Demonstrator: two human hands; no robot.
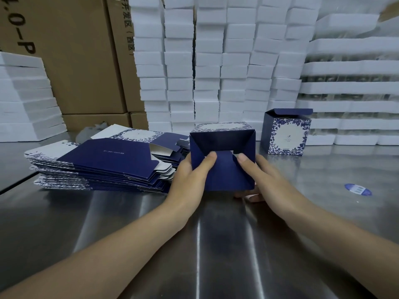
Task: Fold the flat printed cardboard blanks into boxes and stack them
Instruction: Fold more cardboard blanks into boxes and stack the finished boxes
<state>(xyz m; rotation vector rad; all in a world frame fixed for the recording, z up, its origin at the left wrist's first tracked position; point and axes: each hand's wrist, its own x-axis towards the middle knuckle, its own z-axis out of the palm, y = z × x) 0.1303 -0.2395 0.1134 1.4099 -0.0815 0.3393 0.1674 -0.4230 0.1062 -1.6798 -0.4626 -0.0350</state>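
A navy and white floral box (223, 147) lies on its side at the middle of the steel table (129, 223), its bottom flaps facing me. My left hand (190, 178) grips its left side, thumb pressing the lower flap. My right hand (265, 180) holds the right side, thumb on the flap's edge and fingers underneath. A pile of flat printed blanks (103, 162) lies to the left, fanned out. One folded box (286, 132) stands upright to the right with its lid flap open.
Tall stacks of white foam trays (216, 67) wall off the back and right. Brown shipping cartons (86, 61) stand at the back left beside more foam (28, 100). A round blue sticker (358, 189) lies on the table at right.
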